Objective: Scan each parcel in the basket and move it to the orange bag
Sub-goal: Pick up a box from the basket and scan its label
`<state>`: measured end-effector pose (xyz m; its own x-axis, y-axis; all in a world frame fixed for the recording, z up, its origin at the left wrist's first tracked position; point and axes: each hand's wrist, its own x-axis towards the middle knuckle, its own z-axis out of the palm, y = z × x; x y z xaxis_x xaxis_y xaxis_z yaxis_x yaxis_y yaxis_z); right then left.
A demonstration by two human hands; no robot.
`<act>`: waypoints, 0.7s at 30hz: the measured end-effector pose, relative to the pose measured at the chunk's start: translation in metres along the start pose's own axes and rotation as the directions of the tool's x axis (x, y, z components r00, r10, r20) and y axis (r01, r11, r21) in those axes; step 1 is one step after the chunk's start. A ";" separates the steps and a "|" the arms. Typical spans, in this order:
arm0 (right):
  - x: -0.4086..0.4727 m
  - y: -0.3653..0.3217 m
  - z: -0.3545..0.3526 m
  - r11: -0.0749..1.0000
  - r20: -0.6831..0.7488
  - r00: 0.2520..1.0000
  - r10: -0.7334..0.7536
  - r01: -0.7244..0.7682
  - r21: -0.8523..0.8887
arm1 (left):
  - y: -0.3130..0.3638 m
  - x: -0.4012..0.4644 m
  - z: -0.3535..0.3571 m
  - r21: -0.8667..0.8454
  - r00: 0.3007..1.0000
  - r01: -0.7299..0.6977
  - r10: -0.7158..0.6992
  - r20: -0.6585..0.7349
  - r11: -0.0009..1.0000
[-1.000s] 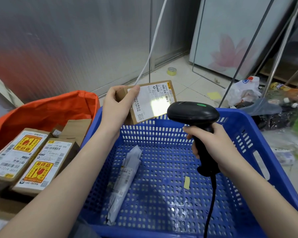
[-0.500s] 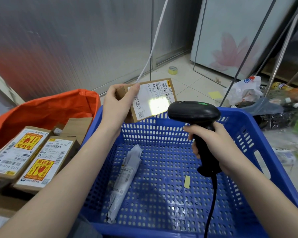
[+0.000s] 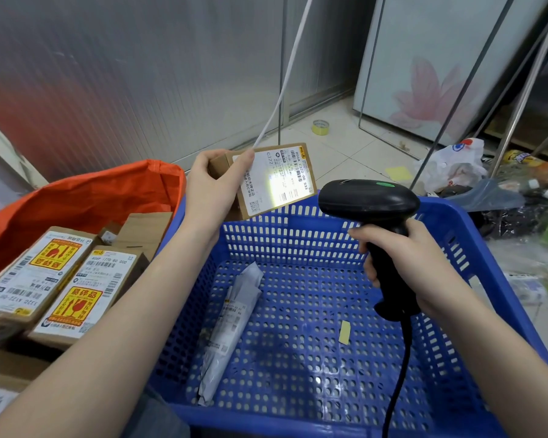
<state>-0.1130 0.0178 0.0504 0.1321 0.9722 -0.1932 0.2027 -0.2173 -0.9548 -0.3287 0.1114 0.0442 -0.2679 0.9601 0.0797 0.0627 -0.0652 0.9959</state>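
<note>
Above the far rim of the blue basket, your left hand was clamped on a small cardboard parcel, thumb across the near edge of its white label, label face turned toward your right hand; your right hand was closed around the grip of the black scanner, its head just beside the parcel's lower right corner, and a bright patch of light lay on the label; below and between your hands, a grey poly-bag parcel lay on the basket floor, with a yellow scrap nearer your right wrist; to the left of your left forearm, the orange bag stood open, touching the basket and holding labelled cartons; the scanner cable hung down beneath your right hand.
</note>
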 end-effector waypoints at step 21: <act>0.001 0.002 0.010 0.999 0.007 0.999 0.033 -0.032 -0.026 | 0.000 -0.008 0.009 -0.012 0.992 0.015 -0.013 0.122 1.000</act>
<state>-0.1223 0.0193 0.0459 0.1322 0.9652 -0.2257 0.2234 -0.2509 -0.9419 -0.3184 0.1063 0.0429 -0.1491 0.9869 0.0610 0.0468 -0.0545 0.9974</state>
